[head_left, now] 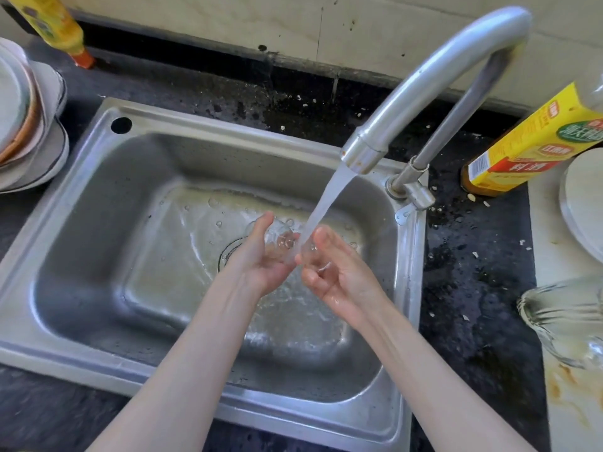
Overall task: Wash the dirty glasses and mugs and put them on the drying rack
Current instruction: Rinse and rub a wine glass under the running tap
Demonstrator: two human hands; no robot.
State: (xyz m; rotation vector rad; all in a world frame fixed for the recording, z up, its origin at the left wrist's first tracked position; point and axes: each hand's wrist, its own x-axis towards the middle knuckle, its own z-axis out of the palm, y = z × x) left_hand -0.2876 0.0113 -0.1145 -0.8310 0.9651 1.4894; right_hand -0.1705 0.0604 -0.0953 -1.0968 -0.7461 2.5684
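A small clear glass [279, 238] lies on its side under the running water [326, 203], over the middle of the steel sink [98, 197]. My left hand [264, 259] grips one end of it, thumb on top and fingers beneath. My right hand [332, 272] is palm up, its curled fingers closed on the glass's other end where the stream lands. The glass's outline is hard to see through the water. Another clear ribbed glass vessel [564, 321] lies at the right edge on a stained white surface.
The curved faucet [424, 79] arches over the sink from the right rim. Stacked bowls and plates [26, 125] stand left of the sink. A yellow bottle [55, 24] is at the back left, a yellow-labelled bottle [528, 141] and a white plate [584, 203] on the right. The dark counter [473, 256] is wet and crumbed.
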